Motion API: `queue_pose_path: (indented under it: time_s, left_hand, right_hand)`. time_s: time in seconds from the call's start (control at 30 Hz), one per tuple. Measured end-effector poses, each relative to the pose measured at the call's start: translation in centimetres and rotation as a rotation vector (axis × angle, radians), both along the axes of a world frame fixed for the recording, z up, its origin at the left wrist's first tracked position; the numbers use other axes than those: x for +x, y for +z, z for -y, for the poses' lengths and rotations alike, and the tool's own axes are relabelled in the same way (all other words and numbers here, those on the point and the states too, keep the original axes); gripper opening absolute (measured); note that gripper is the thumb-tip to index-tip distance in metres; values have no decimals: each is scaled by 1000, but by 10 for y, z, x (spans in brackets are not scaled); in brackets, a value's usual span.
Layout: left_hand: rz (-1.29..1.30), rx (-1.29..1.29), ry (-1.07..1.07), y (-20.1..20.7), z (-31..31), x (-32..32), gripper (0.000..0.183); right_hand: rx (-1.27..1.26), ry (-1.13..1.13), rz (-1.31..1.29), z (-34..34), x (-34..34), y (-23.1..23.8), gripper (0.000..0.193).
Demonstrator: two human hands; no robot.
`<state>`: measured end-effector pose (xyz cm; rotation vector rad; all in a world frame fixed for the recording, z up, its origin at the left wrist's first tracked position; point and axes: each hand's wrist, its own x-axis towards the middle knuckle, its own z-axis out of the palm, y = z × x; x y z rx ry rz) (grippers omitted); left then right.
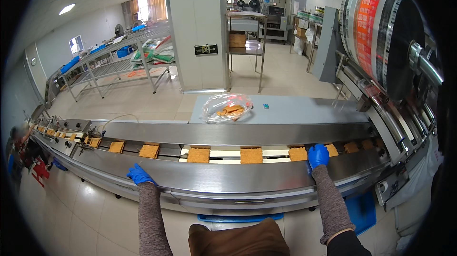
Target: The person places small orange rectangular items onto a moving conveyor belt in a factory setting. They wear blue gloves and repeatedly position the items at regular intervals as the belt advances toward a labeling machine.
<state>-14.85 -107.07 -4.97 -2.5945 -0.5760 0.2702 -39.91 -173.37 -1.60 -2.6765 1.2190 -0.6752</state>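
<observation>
A row of flat golden-brown crackers or biscuits lies spaced out along the conveyor channel of a long steel machine. My left hand, in a blue glove, rests over the near steel edge with its fingers apart, holding nothing. Further right, my gloved right hand is over the channel between two biscuits, its fingers curled down. One biscuit lies just left of it and another just right. The hand hides whatever its fingertips touch.
A clear plastic bag of biscuit pieces sits on the grey surface behind the channel. At right stands a large roll of printed film. A white pillar rises beyond; a person is at the far left. Blue trays lie below.
</observation>
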Motion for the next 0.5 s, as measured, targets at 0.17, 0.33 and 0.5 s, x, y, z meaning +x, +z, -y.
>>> queue_pose_path:
  time_s: [0.17, 0.33, 0.5]
  left_hand:
    - [30, 26, -42, -8, 10, 2, 56]
    - [89, 34, -7, -31, -8, 19, 51]
    - [150, -21, -21, -40, -8, 25, 51]
  right_hand:
    - [69, -75, -71, 5, -6, -1, 36]
    - [-38, -101, -48, 5, -5, -2, 34]
    - [-266, -32, 84, 1, -14, -4, 30]
